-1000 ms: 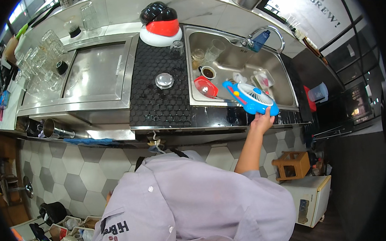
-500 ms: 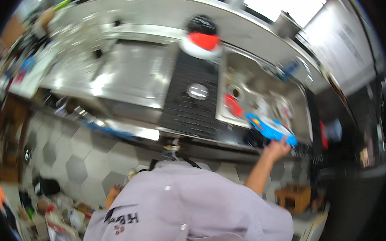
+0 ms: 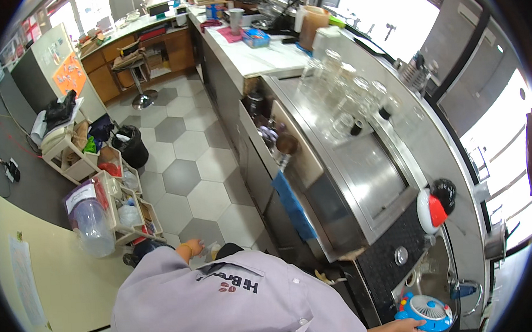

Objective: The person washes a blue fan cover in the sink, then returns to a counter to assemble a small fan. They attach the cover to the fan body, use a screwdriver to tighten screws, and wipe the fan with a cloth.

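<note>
At the lower right, my right hand (image 3: 409, 328) is closed on the near edge of a blue plastic device (image 3: 429, 311) with a round white ribbed face, like a small fan, and red and yellow bits on its side. It is held over the near part of the metal sink (image 3: 439, 265). My left hand (image 3: 192, 248), a yellow band at its wrist, hangs low over the floor by my side. Its fingers are closed around something clear and pale (image 3: 211, 251), partly hidden by my shirt and too small to name.
Beside the sink lies a black drain mat (image 3: 387, 265) with a red, white and black round-topped container (image 3: 435, 206). Several glass jars (image 3: 352, 95) stand on the steel counter (image 3: 368, 172). Storage bins (image 3: 120, 200) and a black bin (image 3: 131, 146) stand on the tiled floor to the left.
My view has swung left, bringing the floor, bins and far counter into sight. The blue device stays in my right hand over the sink area, its ribbed face now showing more fully.
</note>
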Available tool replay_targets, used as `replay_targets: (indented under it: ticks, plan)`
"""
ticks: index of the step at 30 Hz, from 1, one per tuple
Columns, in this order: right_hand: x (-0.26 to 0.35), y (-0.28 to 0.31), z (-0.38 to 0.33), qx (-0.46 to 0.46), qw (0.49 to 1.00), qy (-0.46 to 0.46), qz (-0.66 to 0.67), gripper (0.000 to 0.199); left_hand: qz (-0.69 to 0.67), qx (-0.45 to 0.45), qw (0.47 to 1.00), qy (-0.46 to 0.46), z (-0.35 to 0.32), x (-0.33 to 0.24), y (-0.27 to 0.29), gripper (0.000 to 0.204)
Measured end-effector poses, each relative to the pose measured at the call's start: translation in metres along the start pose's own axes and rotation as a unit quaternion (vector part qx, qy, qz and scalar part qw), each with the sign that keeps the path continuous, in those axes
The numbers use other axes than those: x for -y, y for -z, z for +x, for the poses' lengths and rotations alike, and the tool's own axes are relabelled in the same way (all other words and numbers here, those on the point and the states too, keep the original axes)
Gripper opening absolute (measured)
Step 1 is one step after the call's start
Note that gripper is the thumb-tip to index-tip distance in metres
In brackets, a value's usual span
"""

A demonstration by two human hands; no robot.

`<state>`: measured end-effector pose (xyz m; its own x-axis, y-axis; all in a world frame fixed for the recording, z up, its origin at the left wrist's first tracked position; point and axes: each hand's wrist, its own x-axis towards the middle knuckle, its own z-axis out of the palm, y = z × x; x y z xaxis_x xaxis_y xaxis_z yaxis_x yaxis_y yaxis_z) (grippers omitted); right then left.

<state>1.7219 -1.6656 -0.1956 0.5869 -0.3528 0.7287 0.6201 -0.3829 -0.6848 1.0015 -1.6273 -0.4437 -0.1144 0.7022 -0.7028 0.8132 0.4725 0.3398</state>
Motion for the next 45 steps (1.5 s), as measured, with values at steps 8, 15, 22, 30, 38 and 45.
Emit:
replay_targets:
  ticks: [8, 15, 22, 30, 38, 45]
  plan:
    - [0.256, -0.018, -0.114, 0.021, 0.992, 0.024, 0.121, 0.032, -0.007, -0.034, 0.995, 0.091, 0.021, 0.177, 0.027, 0.042]
    - [0.424, -0.042, -0.242, 0.150, 0.848, 0.358, 0.361, 0.015, 0.003, 0.015, 1.000, -0.020, 0.042, 0.201, 0.154, 0.037]
    - [0.622, -0.065, -0.411, 0.373, 0.613, 0.519, 0.465, 0.016, -0.284, -0.137, 0.943, 0.111, 0.160, 0.221, 0.242, 0.050]
    - [0.835, -0.108, -0.653, 0.441, 0.448, 0.530, 0.569, 0.032, -0.207, -0.105, 0.960, 0.156, 0.219, 0.297, 0.313, 0.053]
    - [1.019, -0.118, -0.834, 0.426, 0.335, 0.546, 0.639, 0.029, -0.287, -0.157, 0.914, 0.241, 0.286, 0.386, 0.421, 0.053]
    - [1.114, -0.131, -0.949, 0.473, 0.332, 0.537, 0.615, 0.030, -0.268, -0.199, 0.923, 0.191, 0.405, 0.469, 0.585, 0.053]
